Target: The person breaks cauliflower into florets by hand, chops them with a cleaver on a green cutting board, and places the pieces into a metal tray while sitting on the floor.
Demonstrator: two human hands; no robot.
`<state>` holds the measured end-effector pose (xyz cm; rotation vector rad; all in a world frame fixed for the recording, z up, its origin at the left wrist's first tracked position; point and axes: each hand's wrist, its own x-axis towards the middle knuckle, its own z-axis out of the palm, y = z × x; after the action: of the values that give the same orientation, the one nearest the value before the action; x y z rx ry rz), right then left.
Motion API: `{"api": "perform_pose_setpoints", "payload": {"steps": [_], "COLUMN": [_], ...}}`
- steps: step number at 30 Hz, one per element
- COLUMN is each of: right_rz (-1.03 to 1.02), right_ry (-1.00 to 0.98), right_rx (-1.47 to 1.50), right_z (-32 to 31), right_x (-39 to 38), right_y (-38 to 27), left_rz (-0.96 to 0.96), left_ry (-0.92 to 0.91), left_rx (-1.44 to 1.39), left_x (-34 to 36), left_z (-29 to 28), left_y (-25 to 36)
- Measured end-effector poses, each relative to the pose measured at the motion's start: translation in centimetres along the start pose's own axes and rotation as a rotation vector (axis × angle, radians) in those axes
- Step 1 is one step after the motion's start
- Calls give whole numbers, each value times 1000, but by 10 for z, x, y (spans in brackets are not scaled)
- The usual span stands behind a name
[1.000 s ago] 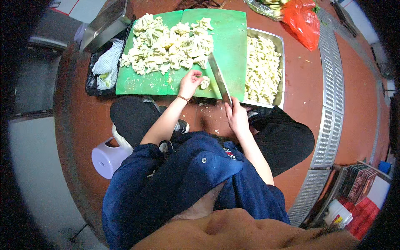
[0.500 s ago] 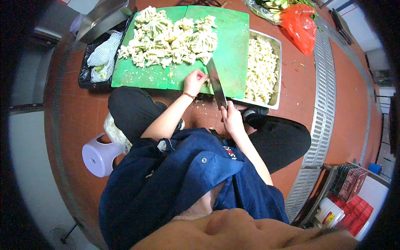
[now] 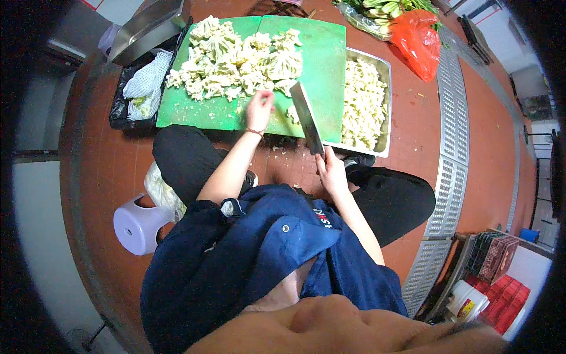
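A green cutting board (image 3: pixel 321 65) lies on the red tiled floor with a heap of white cauliflower florets (image 3: pixel 236 59) on it. My left hand (image 3: pixel 259 109) rests on the board's near edge, fingers closed on a small cauliflower piece. My right hand (image 3: pixel 331 171) grips the handle of a broad cleaver (image 3: pixel 308 118), whose blade is lifted above the board, just right of my left hand. A metal tray (image 3: pixel 384 103) full of cut cauliflower sits against the board's right side.
A black bin bag (image 3: pixel 121 100) with white netting lies left of the board, a metal container (image 3: pixel 144 29) behind it. A red plastic bag (image 3: pixel 418 41) and greens are at the far right. A lilac stool (image 3: pixel 137 224) stands at my left. Floor drain grates (image 3: pixel 448 171) run along the right.
My left hand has shifted a little left along the board's edge. The cleaver blade has lifted and tilted up off the board.
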<state>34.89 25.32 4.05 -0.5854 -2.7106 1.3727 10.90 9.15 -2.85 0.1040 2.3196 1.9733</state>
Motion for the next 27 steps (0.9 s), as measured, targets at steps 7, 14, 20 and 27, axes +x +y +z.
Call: {"api": "perform_pose_setpoints", "payload": {"steps": [7, 14, 20, 27], "right_rz": [36, 26, 65, 83], "right_ry": [30, 161, 1, -48], "right_rx": [-105, -102, -142, -212], "right_z": [7, -7, 2, 4], "right_x": [13, 24, -3, -8], "right_y": [33, 39, 1, 8], "left_rz": [601, 693, 519, 472], "left_ry": [-12, -114, -191, -228], "left_rx": [823, 946, 822, 798], "left_x": [33, 19, -12, -8], "left_z": [2, 17, 13, 18], "left_y": [30, 33, 23, 19]}}
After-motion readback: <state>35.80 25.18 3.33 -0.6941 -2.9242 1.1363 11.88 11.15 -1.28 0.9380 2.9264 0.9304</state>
